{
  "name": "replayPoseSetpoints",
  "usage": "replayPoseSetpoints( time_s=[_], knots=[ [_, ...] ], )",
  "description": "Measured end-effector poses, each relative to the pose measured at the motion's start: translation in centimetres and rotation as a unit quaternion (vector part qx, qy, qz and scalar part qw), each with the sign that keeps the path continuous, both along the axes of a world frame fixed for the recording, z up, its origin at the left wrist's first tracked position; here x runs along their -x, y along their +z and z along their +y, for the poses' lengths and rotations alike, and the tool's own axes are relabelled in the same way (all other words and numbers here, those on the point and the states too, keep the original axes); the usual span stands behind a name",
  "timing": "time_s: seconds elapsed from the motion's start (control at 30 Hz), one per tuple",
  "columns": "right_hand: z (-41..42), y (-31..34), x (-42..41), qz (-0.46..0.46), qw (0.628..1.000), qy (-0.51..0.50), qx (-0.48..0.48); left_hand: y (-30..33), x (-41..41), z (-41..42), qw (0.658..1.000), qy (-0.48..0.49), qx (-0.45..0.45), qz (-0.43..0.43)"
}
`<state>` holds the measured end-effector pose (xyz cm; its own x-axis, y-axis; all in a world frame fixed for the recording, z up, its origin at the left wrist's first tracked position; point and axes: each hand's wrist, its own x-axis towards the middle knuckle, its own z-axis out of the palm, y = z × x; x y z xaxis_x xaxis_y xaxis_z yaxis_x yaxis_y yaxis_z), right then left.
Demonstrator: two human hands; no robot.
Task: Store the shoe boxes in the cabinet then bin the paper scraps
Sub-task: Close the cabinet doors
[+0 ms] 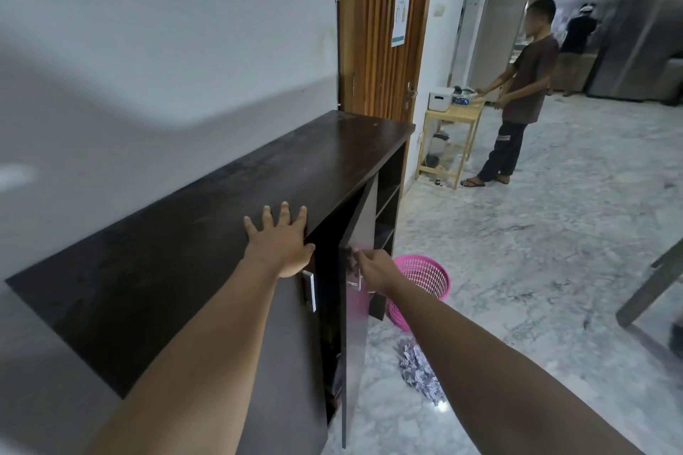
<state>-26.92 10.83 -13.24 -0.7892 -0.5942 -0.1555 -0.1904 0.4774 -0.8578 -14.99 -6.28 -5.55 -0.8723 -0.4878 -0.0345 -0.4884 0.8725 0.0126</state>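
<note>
One light, stiff cabinet door point(354, 325) swings easily from its handle, pinched by the right hand point(373, 268); left hand point(282, 244) spread flat on the cabinet top point(207, 196)

Left hand point(282, 244) flat on cabinet point(207, 203); right hand point(373, 268) pinches door handle point(354, 279).

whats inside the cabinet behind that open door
The cabinet interior behind the open door is mostly dark; something pale shows low down, unidentifiable. No shoe boxes can be made out.

cabinet point(207, 203) inside mostly dark, door point(354, 307) blocks it, can't see boxes; paper scraps point(419, 373) partly behind right arm.
</note>
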Motion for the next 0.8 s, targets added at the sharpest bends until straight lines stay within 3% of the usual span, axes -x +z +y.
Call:
replayPoseSetpoints(
  time_s=[0.4, 0.6, 0.8],
  knots=[
    [-7.4, -0.2, -1.8, -0.042, 0.998, -0.029, -0.036, 0.1, 0.0, 0.2, 1.0, 0.004, -0.004, 0.008],
    [-4.2, 1.8, -2.2, -0.009, 0.997, 0.037, -0.073, 0.5, 0.1, 0.2, 0.999, 0.014, -0.027, 0.009],
    [1.7, -0.2, 1.4, 0.007, 0.996, 0.029, -0.082, 2.7, 3.7, 2.5, 0.987, 0.135, -0.079, -0.029]
  ],
)
